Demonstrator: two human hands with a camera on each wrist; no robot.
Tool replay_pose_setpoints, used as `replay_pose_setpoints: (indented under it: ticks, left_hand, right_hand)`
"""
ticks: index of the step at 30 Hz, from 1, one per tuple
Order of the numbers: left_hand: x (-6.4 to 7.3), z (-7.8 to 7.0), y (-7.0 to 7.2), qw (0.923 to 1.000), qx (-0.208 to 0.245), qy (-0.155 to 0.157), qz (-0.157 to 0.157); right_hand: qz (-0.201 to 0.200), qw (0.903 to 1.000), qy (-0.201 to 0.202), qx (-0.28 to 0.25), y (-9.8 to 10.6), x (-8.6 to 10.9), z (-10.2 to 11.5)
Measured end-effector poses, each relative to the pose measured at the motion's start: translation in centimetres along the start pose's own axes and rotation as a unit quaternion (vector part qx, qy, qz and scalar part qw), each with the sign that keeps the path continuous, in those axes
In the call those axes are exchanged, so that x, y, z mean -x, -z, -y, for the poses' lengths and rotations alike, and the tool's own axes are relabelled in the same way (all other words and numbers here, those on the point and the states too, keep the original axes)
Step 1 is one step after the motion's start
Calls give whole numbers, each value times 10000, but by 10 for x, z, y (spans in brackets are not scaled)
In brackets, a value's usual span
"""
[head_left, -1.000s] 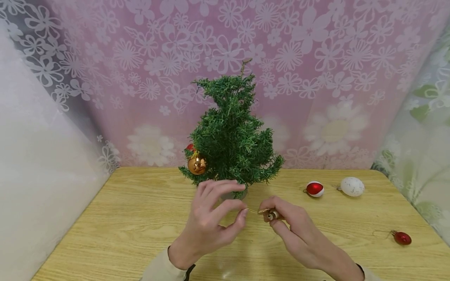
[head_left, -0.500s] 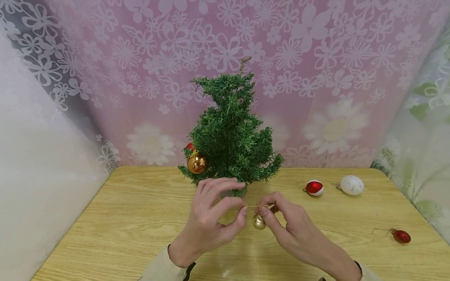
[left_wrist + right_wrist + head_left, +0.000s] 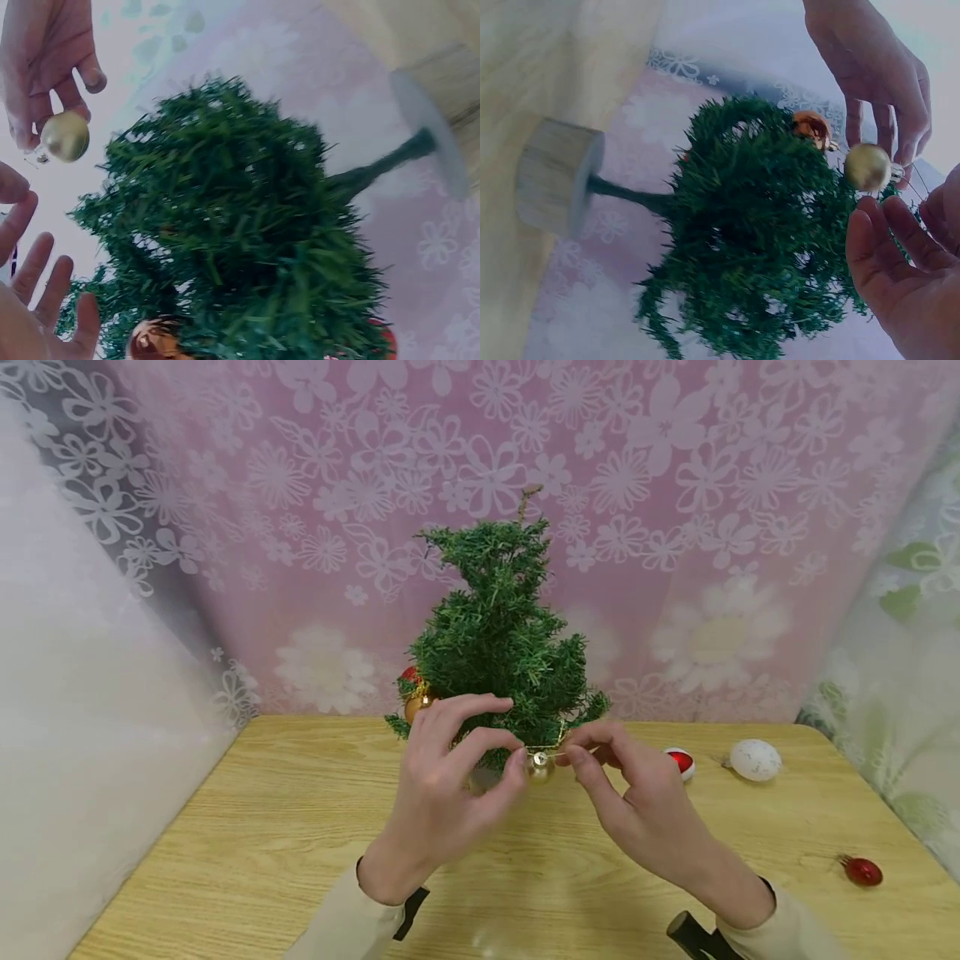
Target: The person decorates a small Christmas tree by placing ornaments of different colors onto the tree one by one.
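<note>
A small gold bauble (image 3: 540, 768) hangs by its thin gold cord between my hands, close in front of a small artificial Christmas tree (image 3: 495, 635). My left hand (image 3: 450, 777) pinches one end of the cord between thumb and index finger, its other fingers spread. On the other side, the thumb and index finger of my right hand (image 3: 648, 802) pinch the cord. Both wrist views show the shiny gold bauble (image 3: 867, 167) beside the green branches. An orange-copper bauble (image 3: 413, 707) and a red ornament (image 3: 409, 674) hang at the tree's left, the copper one partly covered by my left hand.
On the wooden table (image 3: 300, 827), a red-and-white bauble (image 3: 681, 763) lies partly behind my right hand. Further right are a white speckled egg-shaped ornament (image 3: 755, 760) and a dark red ornament (image 3: 862, 871). A pink flowered curtain (image 3: 315, 527) hangs behind the tree.
Both hands have risen toward the tree, carrying the gold bauble. My right fingers have shifted from around the bauble and its cap to its cord, so the bauble now hangs between my hands.
</note>
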State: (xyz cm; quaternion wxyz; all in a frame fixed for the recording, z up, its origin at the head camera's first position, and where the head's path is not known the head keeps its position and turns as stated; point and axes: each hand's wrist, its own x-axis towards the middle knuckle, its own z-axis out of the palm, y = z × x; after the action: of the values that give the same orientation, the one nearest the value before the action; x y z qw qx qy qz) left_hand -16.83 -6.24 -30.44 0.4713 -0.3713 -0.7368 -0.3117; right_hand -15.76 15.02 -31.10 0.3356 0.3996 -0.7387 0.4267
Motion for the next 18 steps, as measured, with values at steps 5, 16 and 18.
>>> replay_pose_setpoints:
  ticks: [5, 16, 18]
  left_hand:
    - [-14, -2, -3, 9994, 8, 342, -38]
    - [-31, 2, -18, 9922, 163, 1203, -278]
    - [-33, 3, -20, 9903, 135, 1355, -264]
  right_hand:
    - [-145, 9997, -196, 29, 5, -18, -2]
    - [-296, 9966, -723, 273, 4, -49, -12]
    - [-298, 9956, -805, 384, 3, -52, -15]
